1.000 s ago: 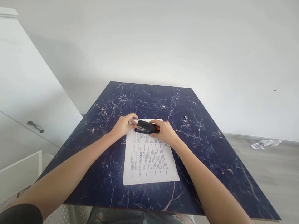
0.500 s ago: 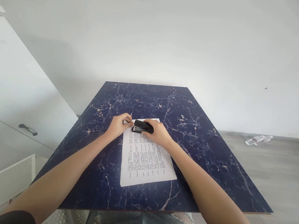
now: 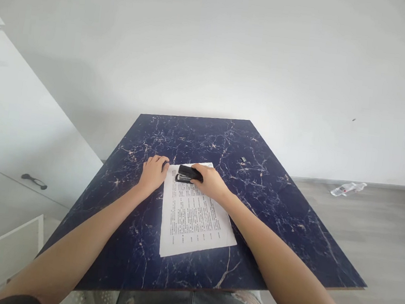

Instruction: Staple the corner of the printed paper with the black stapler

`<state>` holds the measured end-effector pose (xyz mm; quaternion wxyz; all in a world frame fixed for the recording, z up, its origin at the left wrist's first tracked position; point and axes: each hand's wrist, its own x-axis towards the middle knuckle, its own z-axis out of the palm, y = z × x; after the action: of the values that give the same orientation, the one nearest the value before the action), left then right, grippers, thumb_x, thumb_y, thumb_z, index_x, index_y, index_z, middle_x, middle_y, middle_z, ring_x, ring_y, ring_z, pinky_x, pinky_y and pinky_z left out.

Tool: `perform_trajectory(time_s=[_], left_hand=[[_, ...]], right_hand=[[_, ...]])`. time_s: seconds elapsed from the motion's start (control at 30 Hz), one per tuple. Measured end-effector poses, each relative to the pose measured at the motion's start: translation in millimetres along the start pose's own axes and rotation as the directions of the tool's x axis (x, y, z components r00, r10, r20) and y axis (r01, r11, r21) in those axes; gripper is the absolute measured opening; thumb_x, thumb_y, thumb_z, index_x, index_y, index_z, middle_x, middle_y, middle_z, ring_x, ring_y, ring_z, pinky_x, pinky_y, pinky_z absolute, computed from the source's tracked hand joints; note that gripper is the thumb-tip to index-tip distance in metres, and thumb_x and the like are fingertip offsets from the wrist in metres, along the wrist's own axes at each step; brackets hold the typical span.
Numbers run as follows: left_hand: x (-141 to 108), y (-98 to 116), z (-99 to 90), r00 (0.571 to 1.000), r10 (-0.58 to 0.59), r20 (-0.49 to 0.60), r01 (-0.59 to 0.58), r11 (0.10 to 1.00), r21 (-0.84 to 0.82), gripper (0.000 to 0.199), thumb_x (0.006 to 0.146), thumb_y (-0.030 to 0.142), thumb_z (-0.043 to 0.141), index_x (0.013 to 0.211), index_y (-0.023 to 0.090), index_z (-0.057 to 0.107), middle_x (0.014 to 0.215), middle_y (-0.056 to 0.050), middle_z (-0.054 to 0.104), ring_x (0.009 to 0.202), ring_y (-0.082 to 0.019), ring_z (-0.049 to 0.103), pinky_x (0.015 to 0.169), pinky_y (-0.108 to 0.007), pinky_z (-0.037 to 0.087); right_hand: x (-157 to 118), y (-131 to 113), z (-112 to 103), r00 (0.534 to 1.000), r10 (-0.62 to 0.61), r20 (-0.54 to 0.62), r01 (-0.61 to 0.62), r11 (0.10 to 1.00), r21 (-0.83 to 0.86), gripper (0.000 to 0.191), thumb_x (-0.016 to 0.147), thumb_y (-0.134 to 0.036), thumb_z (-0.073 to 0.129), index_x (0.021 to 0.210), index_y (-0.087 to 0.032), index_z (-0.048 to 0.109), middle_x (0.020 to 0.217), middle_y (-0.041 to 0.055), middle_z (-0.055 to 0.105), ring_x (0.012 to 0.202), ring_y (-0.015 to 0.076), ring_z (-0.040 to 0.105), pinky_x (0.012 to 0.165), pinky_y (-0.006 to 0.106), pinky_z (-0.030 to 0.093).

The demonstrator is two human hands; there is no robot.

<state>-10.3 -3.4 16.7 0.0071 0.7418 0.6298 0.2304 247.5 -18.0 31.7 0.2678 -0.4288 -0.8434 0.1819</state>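
Note:
A black stapler (image 3: 190, 173) is gripped in my right hand (image 3: 210, 182), its jaws apart and facing left. It is over the far part of a stack of printed paper (image 3: 195, 219), which lies on the dark blue table. My left hand (image 3: 154, 173) rests palm down at the far left corner of the sheets, fingers stretched and slightly spread. Whether its fingertips touch the paper's edge is hard to make out.
The marble-patterned table (image 3: 121, 250) meets a white wall at its far side. A tiny object (image 3: 243, 160) lies on it to the right beyond the paper. A white cabinet (image 3: 16, 116) stands at left. A clear plastic bottle (image 3: 348, 189) lies on the floor at right.
My left hand has drawn back from the stapler's front, and its pinched fingers have opened and flattened. My right hand still holds the stapler in nearly the same spot.

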Motion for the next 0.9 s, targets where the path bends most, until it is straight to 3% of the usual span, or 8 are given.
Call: perform_trajectory(time_s=[0.17, 0.53, 0.73, 0.9], left_hand=[[1, -1, 0.5, 1.000, -0.008, -0.007, 0.008, 1.000, -0.005, 0.027, 0.104, 0.028, 0.044, 0.116, 0.025, 0.068, 0.123, -0.012, 0.067, 0.117, -0.035, 0.058, 0.099, -0.052, 0.046], [1, -4, 1.1, 1.000, -0.022, -0.001, 0.022, 1.000, -0.004, 0.025, 0.100, 0.018, 0.045, 0.111, 0.026, 0.067, 0.123, -0.011, 0.067, 0.117, -0.035, 0.058, 0.098, -0.053, 0.046], [0, -5, 1.2, 1.000, -0.005, -0.010, 0.005, 1.000, 0.023, 0.024, 0.096, 0.018, 0.050, 0.112, 0.026, 0.067, 0.122, -0.012, 0.065, 0.115, -0.036, 0.059, 0.096, -0.052, 0.047], [2, -2, 0.0, 0.999, -0.029, 0.022, 0.028, 0.998, 0.062, 0.025, 0.097, 0.019, 0.049, 0.113, 0.024, 0.067, 0.124, -0.012, 0.064, 0.117, -0.035, 0.057, 0.098, -0.052, 0.047]], right_hand=[[0, 1, -2, 1.000, 0.002, 0.015, -0.002, 1.000, -0.023, 0.036, 0.089, -0.024, 0.073, 0.123, -0.025, 0.060, 0.108, 0.0060, 0.075, 0.095, 0.0247, 0.069, 0.076, 0.032, 0.046], [-8, 3, -22, 0.983, 0.148, 0.106, -0.127, 0.975, -0.180, 0.029, 0.083, -0.031, 0.080, 0.107, -0.025, 0.066, 0.089, 0.0048, 0.074, 0.075, 0.0230, 0.067, 0.060, 0.028, 0.037], [-64, 51, -70, 0.962, 0.270, 0.031, -0.259, 0.944, -0.204, 0.027, 0.082, -0.031, 0.077, 0.107, -0.026, 0.068, 0.092, 0.0046, 0.077, 0.080, 0.0252, 0.070, 0.065, 0.031, 0.044], [-120, 89, -115, 0.911, 0.413, 0.007, -0.408, 0.903, -0.134, 0.049, 0.082, -0.044, 0.076, 0.126, -0.025, 0.067, 0.095, 0.0068, 0.078, 0.075, 0.0263, 0.071, 0.063, 0.035, 0.050]])
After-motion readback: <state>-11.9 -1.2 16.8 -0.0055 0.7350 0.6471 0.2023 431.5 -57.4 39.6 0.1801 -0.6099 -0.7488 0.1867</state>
